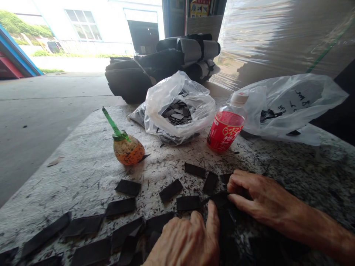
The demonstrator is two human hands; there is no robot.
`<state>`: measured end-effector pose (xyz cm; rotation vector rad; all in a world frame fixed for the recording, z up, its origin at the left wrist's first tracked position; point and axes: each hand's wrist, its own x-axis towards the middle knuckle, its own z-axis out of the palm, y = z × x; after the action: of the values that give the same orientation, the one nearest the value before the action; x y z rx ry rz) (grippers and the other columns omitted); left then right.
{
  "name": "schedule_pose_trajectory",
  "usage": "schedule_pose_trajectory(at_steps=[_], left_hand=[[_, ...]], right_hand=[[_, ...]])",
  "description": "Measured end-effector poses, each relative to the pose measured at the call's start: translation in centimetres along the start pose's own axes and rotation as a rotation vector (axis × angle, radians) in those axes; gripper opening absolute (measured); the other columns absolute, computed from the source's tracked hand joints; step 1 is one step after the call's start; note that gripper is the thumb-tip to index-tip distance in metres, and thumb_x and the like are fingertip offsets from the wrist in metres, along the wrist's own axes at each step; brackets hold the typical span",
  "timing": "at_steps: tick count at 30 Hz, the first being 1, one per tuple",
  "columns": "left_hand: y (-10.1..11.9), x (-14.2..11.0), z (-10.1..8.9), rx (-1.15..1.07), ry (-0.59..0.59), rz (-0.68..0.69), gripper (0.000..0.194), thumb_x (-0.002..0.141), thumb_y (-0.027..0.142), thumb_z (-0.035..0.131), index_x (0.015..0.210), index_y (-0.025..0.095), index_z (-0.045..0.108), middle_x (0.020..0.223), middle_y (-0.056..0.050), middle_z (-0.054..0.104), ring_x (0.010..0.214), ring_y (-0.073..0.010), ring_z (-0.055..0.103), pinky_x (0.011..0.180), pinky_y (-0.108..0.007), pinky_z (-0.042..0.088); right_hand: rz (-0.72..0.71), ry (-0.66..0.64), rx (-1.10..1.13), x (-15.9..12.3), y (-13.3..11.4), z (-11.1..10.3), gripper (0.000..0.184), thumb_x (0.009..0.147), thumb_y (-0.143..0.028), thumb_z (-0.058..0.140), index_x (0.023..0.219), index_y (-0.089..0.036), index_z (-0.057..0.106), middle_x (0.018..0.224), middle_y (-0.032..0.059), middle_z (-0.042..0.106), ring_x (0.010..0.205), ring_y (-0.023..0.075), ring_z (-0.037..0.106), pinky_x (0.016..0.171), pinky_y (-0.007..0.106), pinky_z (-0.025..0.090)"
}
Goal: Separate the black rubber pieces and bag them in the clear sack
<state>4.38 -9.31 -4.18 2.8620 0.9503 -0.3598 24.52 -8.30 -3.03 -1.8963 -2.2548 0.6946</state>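
Several small black rectangular pieces [170, 190] lie scattered on a speckled stone tabletop [83, 166]. My right hand [256, 197] rests on the table at the lower right, its fingers pinched on a black piece [220, 198]. My left hand [188, 240] is at the bottom centre, knuckles up and fingers curled, the forefinger pointing at the same pile of black pieces. What lies under its palm is hidden.
A round orange bottle with a green nozzle [126, 146] stands left of centre. An open clear bag of black pieces [179, 107] sits behind, a red-labelled drink bottle [227, 127] beside it, another plastic bag [288, 105] at right. Dark rolled material [155, 66] lies beyond the table's edge.
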Motion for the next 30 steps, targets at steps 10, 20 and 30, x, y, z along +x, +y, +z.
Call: schedule_pose_trajectory(at_steps=[10, 20, 30], left_hand=[[0.1, -1.0, 0.4, -0.001, 0.047, 0.030, 0.051, 0.084, 0.008, 0.024, 0.135, 0.008, 0.029, 0.079, -0.008, 0.063, 0.053, -0.0218, 0.062, 0.041, -0.032, 0.051], [0.1, -0.6, 0.0, -0.023, 0.031, -0.020, 0.050, 0.086, 0.015, 0.027, 0.136, 0.013, 0.027, 0.076, -0.007, 0.063, 0.051, -0.0229, 0.062, 0.042, -0.033, 0.050], [-0.2, -0.9, -1.9, -0.044, -0.022, 0.005, 0.052, 0.082, 0.007, 0.028, 0.135, 0.008, 0.029, 0.079, -0.011, 0.065, 0.055, -0.0249, 0.063, 0.046, -0.035, 0.049]], right_hand=[[0.043, -0.104, 0.060, 0.0, -0.7, -1.2, 0.012, 0.077, -0.025, 0.050, 0.066, -0.021, 0.051, 0.066, -0.0056, 0.056, 0.059, 0.0099, 0.049, 0.053, 0.021, 0.032], [0.104, -0.088, -0.014, 0.5, -0.7, -0.6, 0.010, 0.072, -0.023, 0.049, 0.063, -0.020, 0.051, 0.063, -0.0035, 0.057, 0.058, 0.0116, 0.048, 0.053, 0.023, 0.029], [0.077, -0.090, 0.004, 0.4, -0.7, -1.1, 0.009, 0.074, -0.022, 0.050, 0.065, -0.021, 0.054, 0.066, -0.0034, 0.058, 0.060, 0.0123, 0.051, 0.054, 0.023, 0.031]])
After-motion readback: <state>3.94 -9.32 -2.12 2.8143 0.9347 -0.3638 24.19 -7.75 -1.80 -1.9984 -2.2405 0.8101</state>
